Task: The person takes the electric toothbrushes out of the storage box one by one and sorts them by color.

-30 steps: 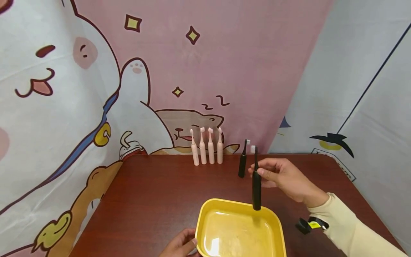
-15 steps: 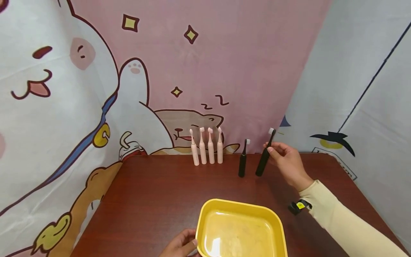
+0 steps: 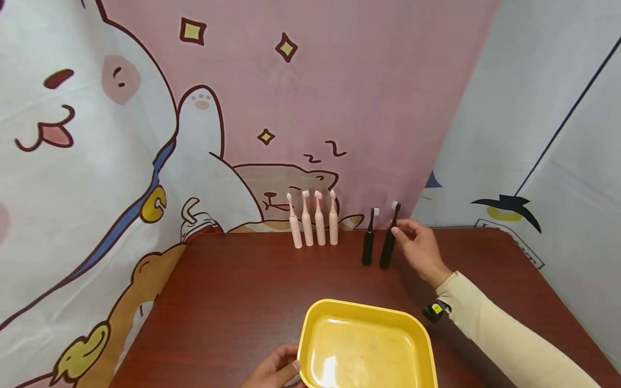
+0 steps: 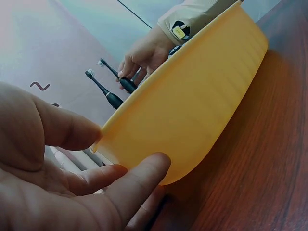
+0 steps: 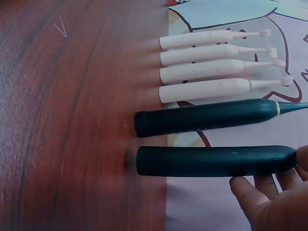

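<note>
A black electric toothbrush (image 3: 388, 249) is pinched near its neck by my right hand (image 3: 418, 245). It leans slightly, head up, with its base at or just above the table. Close on its left, a second black electric toothbrush (image 3: 367, 248) stands upright, a narrow gap between the two in the right wrist view. My left hand (image 3: 274, 369) grips the left side of a yellow plastic bin (image 3: 361, 307). In the left wrist view the thumb lies at the bin's rim and a fingertip (image 4: 161, 161) presses its outer wall. No items show inside the bin.
Several pale pink electric toothbrushes (image 3: 320, 229) stand in a row at the back of the dark red wooden table (image 3: 233, 302). Behind the table's back edge hangs a cartoon-printed cloth (image 3: 388, 108). A small black device (image 3: 436, 310) is strapped to the right wrist.
My right hand carried the black toothbrush from above the bin's far rim back to the table, then left beside the other black one, straightening it somewhat. The left hand keeps its grip on the bin.
</note>
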`<state>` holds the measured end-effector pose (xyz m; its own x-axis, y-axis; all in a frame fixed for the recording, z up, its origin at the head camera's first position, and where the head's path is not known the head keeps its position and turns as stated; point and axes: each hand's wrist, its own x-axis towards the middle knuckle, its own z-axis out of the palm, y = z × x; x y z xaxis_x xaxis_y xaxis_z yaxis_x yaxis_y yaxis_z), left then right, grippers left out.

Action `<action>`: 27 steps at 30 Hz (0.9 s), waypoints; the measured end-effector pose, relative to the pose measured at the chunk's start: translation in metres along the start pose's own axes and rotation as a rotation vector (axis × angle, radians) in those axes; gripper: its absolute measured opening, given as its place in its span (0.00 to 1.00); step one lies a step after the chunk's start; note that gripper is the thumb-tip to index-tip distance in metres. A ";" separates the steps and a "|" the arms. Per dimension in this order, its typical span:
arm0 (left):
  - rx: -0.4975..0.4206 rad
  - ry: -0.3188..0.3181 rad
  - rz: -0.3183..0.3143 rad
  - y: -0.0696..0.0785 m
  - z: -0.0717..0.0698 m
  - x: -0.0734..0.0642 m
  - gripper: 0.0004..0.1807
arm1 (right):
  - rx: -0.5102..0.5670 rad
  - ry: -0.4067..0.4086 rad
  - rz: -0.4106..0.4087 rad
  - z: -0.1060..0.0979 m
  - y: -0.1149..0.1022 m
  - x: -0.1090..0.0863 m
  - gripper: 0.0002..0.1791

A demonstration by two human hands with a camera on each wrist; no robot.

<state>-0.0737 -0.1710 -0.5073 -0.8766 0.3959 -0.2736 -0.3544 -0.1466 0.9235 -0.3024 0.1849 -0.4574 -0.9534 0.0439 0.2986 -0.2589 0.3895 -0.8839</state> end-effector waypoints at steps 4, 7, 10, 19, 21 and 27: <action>-0.003 0.014 -0.015 0.000 0.002 0.000 0.25 | -0.057 0.006 -0.005 0.006 -0.001 -0.001 0.18; -0.015 0.016 -0.022 0.000 0.003 0.000 0.25 | -0.100 0.010 -0.025 0.009 -0.003 -0.002 0.19; -0.017 0.017 -0.020 -0.001 0.003 0.001 0.25 | -0.122 0.019 -0.039 0.011 -0.003 -0.003 0.19; -0.017 -0.022 -0.003 -0.002 0.001 0.000 0.27 | -0.169 0.035 -0.066 0.016 0.005 -0.004 0.15; -0.032 -0.019 -0.009 -0.001 0.001 0.000 0.27 | -0.167 0.034 -0.066 0.016 0.005 -0.004 0.16; -0.033 -0.005 -0.017 -0.001 0.001 0.001 0.26 | -0.165 0.021 -0.081 0.017 0.004 -0.006 0.15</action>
<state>-0.0735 -0.1695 -0.5078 -0.8685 0.4035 -0.2879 -0.3800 -0.1691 0.9094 -0.3000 0.1706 -0.4688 -0.9265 0.0253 0.3754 -0.3037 0.5385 -0.7860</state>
